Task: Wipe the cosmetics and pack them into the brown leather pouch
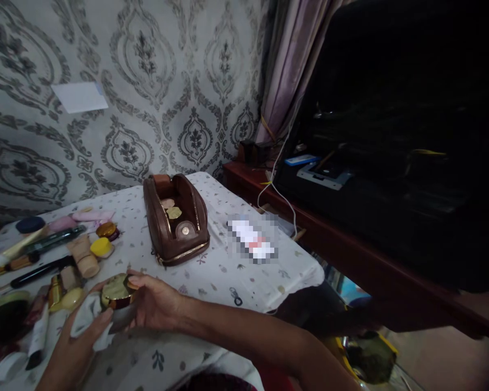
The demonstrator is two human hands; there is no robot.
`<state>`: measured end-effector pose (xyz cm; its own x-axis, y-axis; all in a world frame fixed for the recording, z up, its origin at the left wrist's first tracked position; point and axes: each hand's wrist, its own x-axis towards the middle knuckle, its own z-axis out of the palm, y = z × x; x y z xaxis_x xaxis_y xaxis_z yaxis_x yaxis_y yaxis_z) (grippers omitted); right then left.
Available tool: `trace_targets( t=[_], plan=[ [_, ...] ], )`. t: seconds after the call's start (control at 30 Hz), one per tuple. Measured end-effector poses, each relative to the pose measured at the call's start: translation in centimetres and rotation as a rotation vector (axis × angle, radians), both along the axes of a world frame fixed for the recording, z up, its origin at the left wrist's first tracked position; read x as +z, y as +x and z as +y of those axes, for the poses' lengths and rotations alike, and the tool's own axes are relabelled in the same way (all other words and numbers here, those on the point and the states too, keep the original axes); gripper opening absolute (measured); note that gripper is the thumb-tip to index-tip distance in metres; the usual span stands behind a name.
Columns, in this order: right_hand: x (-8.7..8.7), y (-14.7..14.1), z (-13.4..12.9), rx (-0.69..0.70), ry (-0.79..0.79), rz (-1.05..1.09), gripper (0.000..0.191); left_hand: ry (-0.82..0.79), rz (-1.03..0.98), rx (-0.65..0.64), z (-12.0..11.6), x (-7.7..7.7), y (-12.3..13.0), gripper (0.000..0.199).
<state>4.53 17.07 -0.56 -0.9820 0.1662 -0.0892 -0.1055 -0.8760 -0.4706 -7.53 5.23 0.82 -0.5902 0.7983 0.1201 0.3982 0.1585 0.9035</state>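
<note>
Close to the near table edge, a round jar with a shiny gold lid [117,289] is between my two hands. My right hand [161,304] has its thumb and fingers closed round the jar's right side. From the left, my left hand [79,339] curls round a crumpled white cloth [90,319] that lies against the jar; some of its fingers are hidden. Beyond them stands a brown makeup bag [179,250], unzipped at the top, with round gold-coloured items [173,212] inside.
Several cosmetics lie at the left, among them a yellow-lidded jar [101,247], a beige tube [82,256], a black pen-like stick [41,272] and a dark green-rimmed jar [8,308]. A blurred-out item [251,239] is right of the bag. A dark screen [391,136] stands on a reddish desk [350,260].
</note>
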Motion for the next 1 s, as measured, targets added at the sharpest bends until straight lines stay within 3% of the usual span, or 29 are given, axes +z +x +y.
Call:
trace_targets(
  t=[0.13,0.23,0.47,0.67,0.8,1.0],
  plan=[
    [-0.3,-0.1,-0.1,-0.011,-0.03,-0.093,0.04,-0.019,0.155,0.034,0.5,1.7,0.7,0.058],
    [0.0,0.1,-0.3,-0.073,-0.029,-0.11,0.044,0.012,0.209,0.072,1.0,2.6,1.6,0.053],
    [1.1,0.6,-0.2,-0.078,-0.012,-0.093,0.034,0.102,-0.033,0.07,1.9,3.0,1.5,0.041],
    [1.1,0.5,-0.5,-0.069,0.065,-0.045,0.032,0.193,-0.351,0.082,2.6,3.0,0.4,0.044],
    [0.8,0.2,-0.6,-0.075,0.072,-0.032,0.039,0.244,-0.446,0.11,2.5,2.7,0.3,0.054],
    [0.4,-0.2,-0.2,-0.103,0.024,-0.041,0.041,0.162,-0.175,0.034,1.8,2.9,-0.3,0.049]
  ],
)
